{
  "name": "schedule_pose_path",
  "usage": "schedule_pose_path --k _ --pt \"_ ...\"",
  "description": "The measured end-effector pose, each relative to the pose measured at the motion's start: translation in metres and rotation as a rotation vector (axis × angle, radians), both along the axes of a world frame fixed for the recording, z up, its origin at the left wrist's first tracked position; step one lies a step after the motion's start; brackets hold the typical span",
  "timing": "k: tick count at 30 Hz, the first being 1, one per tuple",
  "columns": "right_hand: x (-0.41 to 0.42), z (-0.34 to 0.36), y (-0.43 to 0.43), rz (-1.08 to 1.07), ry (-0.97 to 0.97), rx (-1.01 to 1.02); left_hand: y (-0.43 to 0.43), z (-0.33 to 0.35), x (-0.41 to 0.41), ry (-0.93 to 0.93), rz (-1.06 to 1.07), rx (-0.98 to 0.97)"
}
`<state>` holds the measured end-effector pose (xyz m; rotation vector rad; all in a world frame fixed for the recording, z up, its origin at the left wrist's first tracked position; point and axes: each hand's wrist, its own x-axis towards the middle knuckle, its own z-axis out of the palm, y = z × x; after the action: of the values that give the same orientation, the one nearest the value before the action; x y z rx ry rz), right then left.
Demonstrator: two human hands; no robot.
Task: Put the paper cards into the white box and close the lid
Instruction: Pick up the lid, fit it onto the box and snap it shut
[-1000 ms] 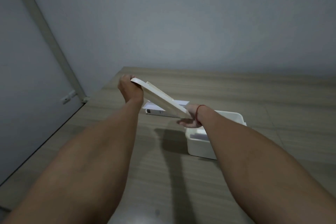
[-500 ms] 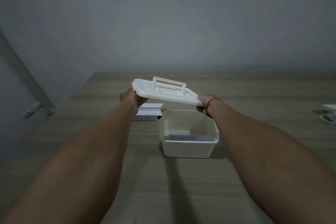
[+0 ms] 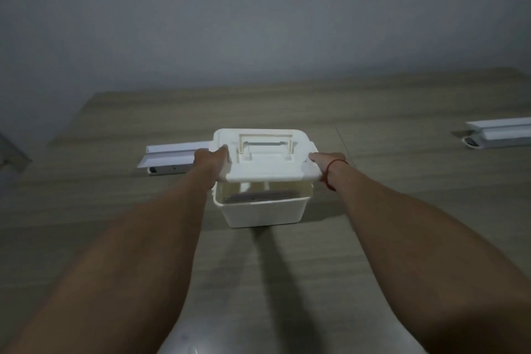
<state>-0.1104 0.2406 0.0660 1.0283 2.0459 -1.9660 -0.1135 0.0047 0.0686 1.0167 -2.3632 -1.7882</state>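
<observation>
the lid (image 3: 265, 156) is held level just above the box (image 3: 263, 211), with a gap showing between its near edge and the box rim, so the box is not yet shut. the left hand (image 3: 211, 156) grips the lid's left edge, fingers curled around it. the right hand (image 3: 326, 159) grips the right edge the same way, with a red string (image 3: 330, 174) around its wrist. the lid's handle (image 3: 265, 142) lies on top, towards the far side. the box sits on the desk (image 3: 388, 190) in the middle of the view, straight ahead of both arms. through the gap a dark flat layer, probably the cards (image 3: 258, 196), lies low inside the box, too dim to make out clearly. behind the left hand a long white item (image 3: 169, 156) lies on the desk, partly hidden by the lid. a similar white item (image 3: 500, 135) lies well apart at the far right edge. a grey wall (image 3: 258, 23) rises behind the desk.
</observation>
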Motion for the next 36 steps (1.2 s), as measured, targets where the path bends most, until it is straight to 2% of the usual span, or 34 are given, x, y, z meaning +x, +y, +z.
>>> schedule_pose_path --k 2,3,7,15,23,25,32,36 --pt "0.000 -0.015 -0.002 0.017 -0.041 0.006 0.001 -0.013 0.006 -0.014 -0.098 -0.259" --pt "0.000 -0.022 -0.003 0.011 -0.045 0.020 0.001 -0.018 0.009 -0.016 -0.122 -0.310" --pt "0.000 -0.030 -0.011 0.019 -0.035 0.321 0.001 -0.036 0.008 -0.060 -0.159 -0.422" --pt "-0.022 -0.041 -0.029 0.135 0.030 0.598 -0.003 -0.062 -0.002 -0.140 -0.108 -0.378" --pt "-0.025 -0.051 -0.037 0.110 -0.046 0.722 -0.009 -0.072 -0.012 -0.198 -0.134 -0.327" --pt "-0.026 -0.052 -0.036 0.108 -0.070 0.712 -0.010 -0.072 -0.015 -0.198 -0.140 -0.322" --pt "-0.022 -0.062 -0.036 0.059 -0.107 0.447 -0.004 -0.089 -0.012 -0.200 -0.143 -0.290" --pt "-0.024 -0.062 -0.039 0.065 -0.124 0.366 -0.004 -0.089 -0.013 -0.220 -0.131 -0.265"
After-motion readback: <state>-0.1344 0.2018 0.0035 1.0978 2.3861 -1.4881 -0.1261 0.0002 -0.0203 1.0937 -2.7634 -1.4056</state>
